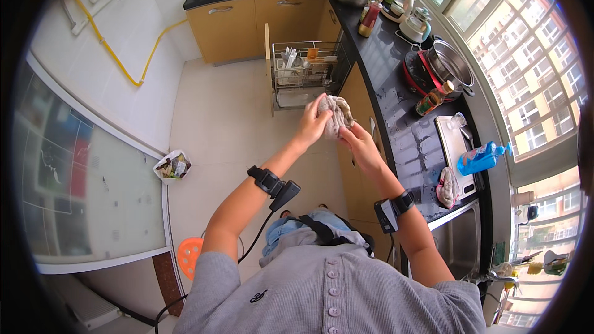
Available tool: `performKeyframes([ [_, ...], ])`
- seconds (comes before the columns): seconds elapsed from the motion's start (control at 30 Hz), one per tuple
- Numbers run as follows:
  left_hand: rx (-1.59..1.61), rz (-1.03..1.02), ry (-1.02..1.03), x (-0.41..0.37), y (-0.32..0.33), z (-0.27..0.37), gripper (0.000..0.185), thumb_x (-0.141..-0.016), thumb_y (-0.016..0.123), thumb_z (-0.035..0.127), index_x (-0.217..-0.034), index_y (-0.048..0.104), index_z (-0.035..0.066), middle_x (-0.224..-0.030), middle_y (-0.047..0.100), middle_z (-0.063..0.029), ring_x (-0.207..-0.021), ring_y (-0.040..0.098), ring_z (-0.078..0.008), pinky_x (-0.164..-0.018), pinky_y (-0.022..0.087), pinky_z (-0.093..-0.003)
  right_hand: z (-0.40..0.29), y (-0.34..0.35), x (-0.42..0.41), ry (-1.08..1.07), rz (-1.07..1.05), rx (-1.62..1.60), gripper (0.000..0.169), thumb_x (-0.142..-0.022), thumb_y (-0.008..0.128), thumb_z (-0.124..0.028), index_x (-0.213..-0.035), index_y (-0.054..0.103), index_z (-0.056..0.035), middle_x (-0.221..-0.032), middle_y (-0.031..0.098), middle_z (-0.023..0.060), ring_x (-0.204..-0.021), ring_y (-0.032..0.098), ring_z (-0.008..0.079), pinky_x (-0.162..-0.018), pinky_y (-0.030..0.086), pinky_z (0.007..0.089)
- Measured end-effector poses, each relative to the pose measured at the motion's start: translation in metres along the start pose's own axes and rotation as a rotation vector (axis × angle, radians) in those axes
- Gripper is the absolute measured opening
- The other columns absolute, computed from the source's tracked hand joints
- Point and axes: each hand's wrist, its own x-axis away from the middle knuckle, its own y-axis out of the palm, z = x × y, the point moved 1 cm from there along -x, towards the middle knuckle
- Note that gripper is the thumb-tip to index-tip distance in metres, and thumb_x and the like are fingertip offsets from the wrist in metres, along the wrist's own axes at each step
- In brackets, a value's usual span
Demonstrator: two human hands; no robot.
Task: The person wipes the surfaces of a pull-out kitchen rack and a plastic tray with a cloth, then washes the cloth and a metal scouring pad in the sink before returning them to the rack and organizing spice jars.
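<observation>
Between my two hands is a bunched, greyish cleaning cloth [338, 118], held in the air in front of my body. My left hand [314, 123] grips its left side, with the thumb across the front. From the lower right, the fingers of my right hand [361, 144] pinch the same cloth. Beyond the cloth, a pull-out wire basket drawer [306, 72] stands extended from the cabinet, with white utensils [290, 58] in it. To the right of my hands runs the wet black countertop [403, 148].
A second cloth [448, 188] lies by a cutting board [448, 141], near a blue soap bottle [478, 158] and the sink [457, 241]. Bottles, pans and a kettle [417, 25] line the counter. On the floor are a waste bag [172, 167] and an orange stool [189, 257].
</observation>
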Motion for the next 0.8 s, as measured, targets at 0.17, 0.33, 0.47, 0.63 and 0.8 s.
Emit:
performKeyframes([
  [0.17, -0.035, 0.072, -0.140, -0.016, -0.074, 0.039, 0.047, -0.093, 0.045, 0.031, -0.130, 0.039, 0.002, -0.124, 0.046, -0.0116, -0.111, 0.046, -0.0162, -0.091, 0.037, -0.0261, 0.012, 0.029, -0.078, 0.030, 0.017, 0.332, 0.028, -0.089, 0.054, -0.025, -0.098, 0.061, 0.0001, -0.084, 0.059, -0.0031, -0.080, 0.050, 0.0041, -0.070, 0.040, 0.0191],
  [0.33, -0.067, 0.276, -0.411, -0.049, -0.123, 0.022, 0.044, -0.095, 0.038, 0.033, -0.127, 0.043, 0.003, -0.117, 0.053, -0.0088, -0.106, 0.049, -0.0135, -0.088, 0.039, -0.0254, 0.020, 0.021, -0.169, 0.020, 0.193, 0.081, 0.025, -0.089, 0.052, -0.027, -0.093, 0.062, -0.0045, -0.086, 0.061, 0.0006, -0.080, 0.055, 0.0084, -0.079, 0.041, 0.0255],
  [0.47, 0.125, 0.136, -0.394, -0.100, -0.146, -0.008, 0.042, -0.095, 0.039, 0.033, -0.125, 0.044, 0.004, -0.112, 0.055, -0.0057, -0.103, 0.052, -0.0130, -0.083, 0.044, -0.0272, 0.025, -0.002, -0.230, 0.107, 0.139, -0.199, 0.019, -0.091, 0.049, -0.024, -0.086, 0.056, -0.0072, -0.076, 0.055, 0.0005, -0.070, 0.054, 0.0105, -0.071, 0.048, 0.0283],
  [0.63, 0.246, 0.079, -0.726, -0.158, -0.126, -0.038, 0.047, -0.090, 0.047, 0.039, -0.121, 0.042, 0.004, -0.101, 0.058, -0.0040, -0.089, 0.057, -0.0124, -0.076, 0.049, -0.0284, 0.029, -0.044, -0.282, 0.250, 0.007, -0.307, 0.013, -0.091, 0.048, -0.021, -0.089, 0.052, -0.0085, -0.083, 0.056, 0.0005, -0.076, 0.057, 0.0124, -0.071, 0.049, 0.0302],
  [0.8, 0.274, 0.139, -0.794, -0.197, -0.111, -0.087, 0.040, -0.091, 0.045, 0.038, -0.116, 0.046, 0.008, -0.101, 0.058, -0.0049, -0.091, 0.057, -0.0145, -0.077, 0.048, -0.0314, 0.063, -0.056, -0.312, 0.463, -0.334, -0.023, 0.079, -0.086, 0.058, -0.030, -0.142, 0.006, -0.0098, -0.136, 0.031, 0.0153, -0.121, 0.036, 0.0213, -0.098, 0.032, 0.0371],
])
